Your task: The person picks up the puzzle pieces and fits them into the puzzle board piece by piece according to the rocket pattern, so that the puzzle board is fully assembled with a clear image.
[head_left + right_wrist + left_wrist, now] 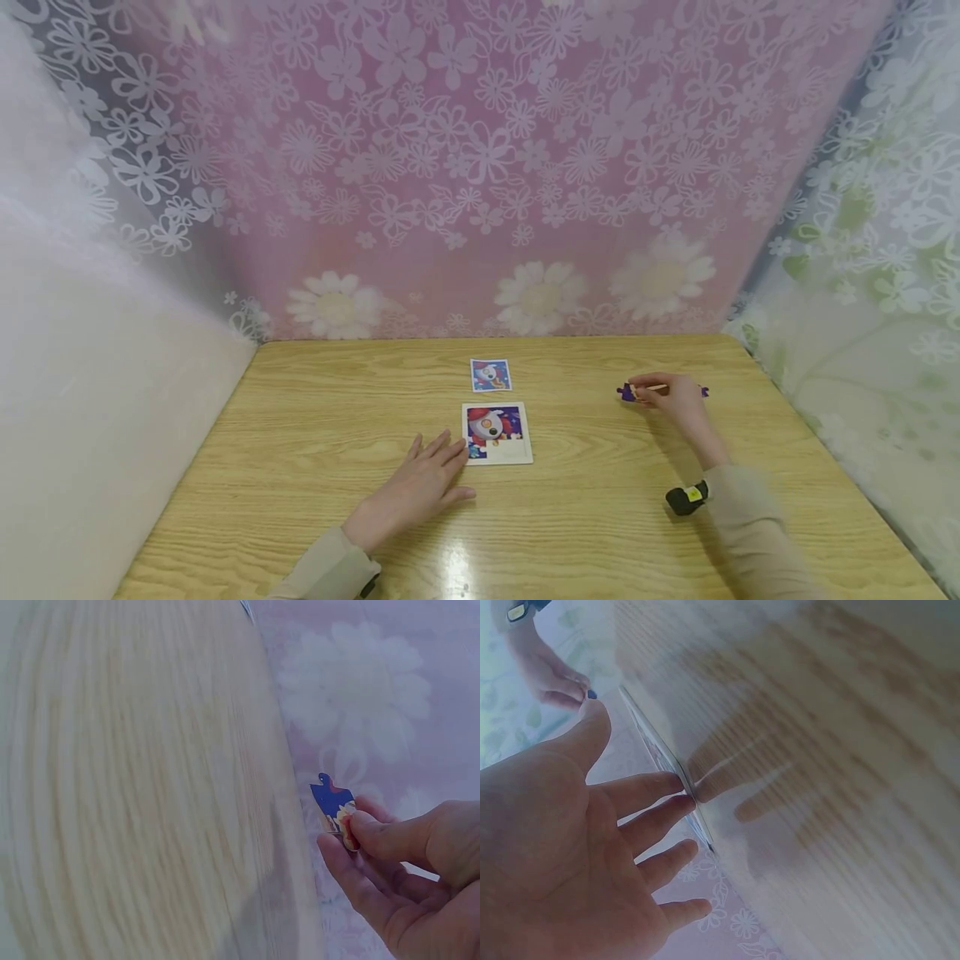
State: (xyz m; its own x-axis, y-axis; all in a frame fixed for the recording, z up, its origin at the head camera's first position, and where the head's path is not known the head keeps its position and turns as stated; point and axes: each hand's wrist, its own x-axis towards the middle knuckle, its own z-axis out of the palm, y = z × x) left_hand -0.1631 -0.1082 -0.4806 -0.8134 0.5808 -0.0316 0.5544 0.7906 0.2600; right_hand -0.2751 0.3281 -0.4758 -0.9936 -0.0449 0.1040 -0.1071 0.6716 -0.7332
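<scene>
My right hand (678, 408) pinches a jigsaw puzzle piece (334, 801) between thumb and fingers, over the right part of the table. The piece is dark blue-purple with a cream and orange pattern and a rounded knob. Past that hand, a purple bit (705, 392) shows; whether it belongs to the same piece I cannot tell. My left hand (420, 492) lies with fingers spread, its fingertips touching the left edge of a puzzle board (528, 433). The board is partly filled with a white character in red on purple; its lower right shows bare backing.
Behind the board lies a small picture card (491, 375) with a similar character. The wood-grain table (337, 400) meets a pink floral backdrop (450, 167) at its far edge. A black wrist device (686, 498) sits by my right sleeve.
</scene>
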